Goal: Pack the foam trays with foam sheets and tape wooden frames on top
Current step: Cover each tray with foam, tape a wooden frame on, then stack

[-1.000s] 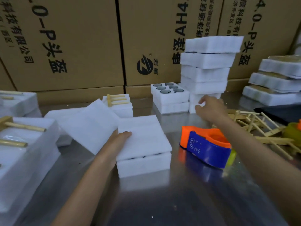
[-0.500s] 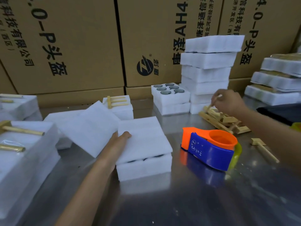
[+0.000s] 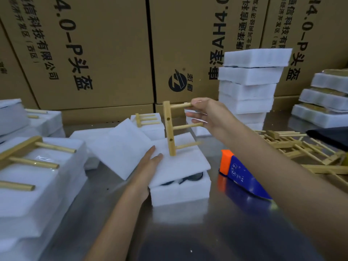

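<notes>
Steel table (image 3: 188, 232): right hand (image 3: 211, 113) pinches pale three-dowel wooden frame (image 3: 169, 129) above foam sheet (image 3: 180, 161).

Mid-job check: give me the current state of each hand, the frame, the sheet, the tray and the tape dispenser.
left hand: fingers flat, pressing the foam sheet.
right hand: pinching the wooden frame's top dowel.
wooden frame: held upright, lower end over the sheet, untaped.
foam sheet: lying on the tray, front corner lifted.
foam tray: loaded, dark round parts showing under the sheet.
tape dispenser: idle on the table.
</notes>
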{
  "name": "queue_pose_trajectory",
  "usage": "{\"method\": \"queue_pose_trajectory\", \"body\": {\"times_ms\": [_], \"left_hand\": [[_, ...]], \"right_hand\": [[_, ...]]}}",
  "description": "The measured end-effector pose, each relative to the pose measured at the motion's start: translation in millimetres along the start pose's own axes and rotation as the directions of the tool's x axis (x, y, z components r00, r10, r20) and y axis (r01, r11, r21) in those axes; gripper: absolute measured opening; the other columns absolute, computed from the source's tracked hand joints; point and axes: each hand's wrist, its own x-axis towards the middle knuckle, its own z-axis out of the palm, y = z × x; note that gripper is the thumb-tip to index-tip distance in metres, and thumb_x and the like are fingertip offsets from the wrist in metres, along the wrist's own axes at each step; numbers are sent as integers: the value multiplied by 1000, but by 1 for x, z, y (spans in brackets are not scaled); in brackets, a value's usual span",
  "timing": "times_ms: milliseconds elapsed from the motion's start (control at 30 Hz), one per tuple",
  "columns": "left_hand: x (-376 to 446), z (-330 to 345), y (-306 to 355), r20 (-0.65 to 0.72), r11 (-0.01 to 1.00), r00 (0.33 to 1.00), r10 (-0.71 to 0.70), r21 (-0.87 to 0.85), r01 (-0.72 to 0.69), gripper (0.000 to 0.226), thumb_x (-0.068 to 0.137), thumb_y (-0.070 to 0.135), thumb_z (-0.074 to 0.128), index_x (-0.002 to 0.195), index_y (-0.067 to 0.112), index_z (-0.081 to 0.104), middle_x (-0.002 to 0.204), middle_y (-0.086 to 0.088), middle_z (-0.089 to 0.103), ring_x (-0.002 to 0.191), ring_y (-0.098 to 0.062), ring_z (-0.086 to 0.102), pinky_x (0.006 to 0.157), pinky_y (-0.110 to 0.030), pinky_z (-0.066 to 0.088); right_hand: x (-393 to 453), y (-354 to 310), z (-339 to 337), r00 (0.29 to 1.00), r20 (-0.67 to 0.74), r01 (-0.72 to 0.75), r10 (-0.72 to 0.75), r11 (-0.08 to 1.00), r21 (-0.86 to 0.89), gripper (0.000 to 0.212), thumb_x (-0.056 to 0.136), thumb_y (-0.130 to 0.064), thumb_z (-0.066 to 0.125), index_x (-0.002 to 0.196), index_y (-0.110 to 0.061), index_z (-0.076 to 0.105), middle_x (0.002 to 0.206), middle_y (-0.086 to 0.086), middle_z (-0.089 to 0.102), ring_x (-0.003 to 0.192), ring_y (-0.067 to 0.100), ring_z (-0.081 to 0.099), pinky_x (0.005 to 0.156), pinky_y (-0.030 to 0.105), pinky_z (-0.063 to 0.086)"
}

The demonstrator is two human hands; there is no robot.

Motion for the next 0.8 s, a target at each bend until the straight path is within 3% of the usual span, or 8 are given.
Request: {"method": "queue_pose_trajectory", "body": {"times_ms": [100,267,367,467,567,633,700,800], "left_hand": [[-4,-8,1,92,945,995,-46,-318,73,44,91,56,59,125,27,64,116,3,73,105,-17,70,93,-39,54],[-4,-7,5,205,938,979,-15,-335,85,65,86,76,44,126,28,64,120,2,71,114,-20,66,103,-42,48],[-7,-3,5,231,963,972,43,-267,21,58,82,66,63,126,28,67,126,0,68,117,-21,64,106,-45,45],[-6,-1,5,100,999,995,3,-47,2,90,72,55,76,150,36,37,151,10,42,135,-18,45,114,-42,37],[-6,2,2,51,1000,999,9,-9,-8,101,75,54,75,156,35,18,156,15,31,139,-16,38,114,-40,36],[-7,2,1,49,997,999,14,-71,-11,84,76,51,75,148,32,35,140,20,48,125,-9,51,101,-32,47],[-10,3,2,49,991,998,50,-129,-43,51,78,47,74,126,36,58,118,19,66,107,-6,63,85,-27,51],[-14,5,4,27,981,999,46,-189,-41,37,79,42,74,115,36,68,107,16,73,97,-5,69,78,-27,53]], "right_hand": [[-4,23,12,996,4,93,-93,996,12,13,93,-6,59,90,-16,65,96,4,73,90,20,73,77,22,46],[-35,68,-2,991,71,115,-113,993,-27,10,85,-8,66,81,-17,67,101,19,74,104,30,68,108,39,41],[-52,81,-13,991,86,119,-105,977,-180,16,79,-14,67,71,-27,70,97,2,77,110,13,65,102,30,39],[-60,97,-14,992,21,123,-121,980,-158,30,84,0,63,77,-28,72,108,-7,74,111,4,63,89,20,42],[-62,109,-14,984,-155,64,-84,990,-129,26,86,-15,69,106,-31,69,127,-10,63,121,8,53,89,22,41],[-65,114,-11,982,-189,-43,19,991,-124,38,89,-29,67,126,-35,60,134,-13,54,122,6,47,90,22,37],[-68,119,-10,983,-123,-141,133,988,-60,44,93,-33,61,136,-33,53,137,-15,51,123,6,45,102,26,35],[-69,121,-12,984,-11,-177,179,982,68,40,96,-16,51,134,-28,56,135,-5,59,128,16,52,114,39,35]]}}
